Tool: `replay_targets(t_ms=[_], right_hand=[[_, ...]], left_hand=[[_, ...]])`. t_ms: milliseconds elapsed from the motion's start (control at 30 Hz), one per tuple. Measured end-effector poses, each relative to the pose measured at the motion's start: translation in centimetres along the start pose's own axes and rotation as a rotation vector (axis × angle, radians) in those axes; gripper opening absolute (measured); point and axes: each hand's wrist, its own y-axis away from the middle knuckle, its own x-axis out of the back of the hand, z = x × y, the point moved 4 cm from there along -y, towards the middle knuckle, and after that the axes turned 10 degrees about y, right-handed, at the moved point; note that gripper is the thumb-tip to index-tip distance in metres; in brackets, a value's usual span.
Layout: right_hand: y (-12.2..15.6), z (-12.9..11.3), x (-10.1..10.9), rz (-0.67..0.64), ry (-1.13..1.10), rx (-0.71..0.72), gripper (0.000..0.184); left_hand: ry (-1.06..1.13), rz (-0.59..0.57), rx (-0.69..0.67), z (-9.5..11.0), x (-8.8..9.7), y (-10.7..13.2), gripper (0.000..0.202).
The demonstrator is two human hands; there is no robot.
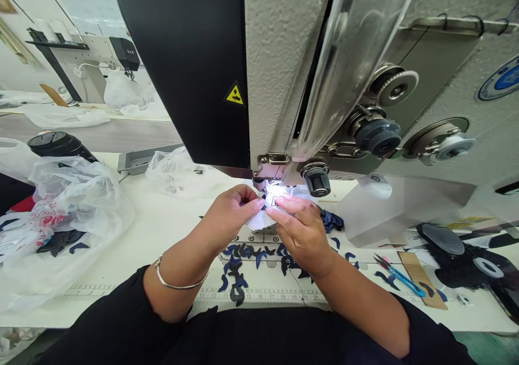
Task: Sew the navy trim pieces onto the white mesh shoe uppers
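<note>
Under the lit needle area of a sewing machine (267,73) lies a piece of white textured fabric (259,223). My left hand (231,213) pinches a small dark piece at the fabric's left side, between thumb and forefinger. My right hand (302,224) rests with its fingers stretched out on the fabric, fingertips close to the left thumb. Many curved dark-blue and black cut pieces (259,254) are strewn over the machine bed in front of both wrists. Behind the right hand sits a heap of similar navy pieces (331,220).
Blue thread snips (405,279) and a brown cardboard strip (421,278) lie at the right, near a black device (458,257). Plastic bags (85,213) with scraps fill the left. A printed ruler (267,297) runs along the front. Another sewing machine (89,62) stands behind.
</note>
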Motion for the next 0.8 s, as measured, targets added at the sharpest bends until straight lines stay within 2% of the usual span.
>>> replay_targets(t_ms=[300, 500, 800], right_hand=[[0.0, 0.1, 0.0, -0.003, 0.010, 0.005, 0.043], [0.0, 0.2, 0.0, 0.007, 0.012, -0.009, 0.046], [-0.2, 0.5, 0.4, -0.014, -0.047, -0.039, 0.037]], left_hand=[[-0.024, 0.012, -0.024, 0.1, -0.1, -0.3, 0.027], [0.063, 0.024, -0.037, 0.1, -0.3, -0.3, 0.026], [0.215, -0.077, 0.130, -0.1, -1.0, 0.0, 0.026]])
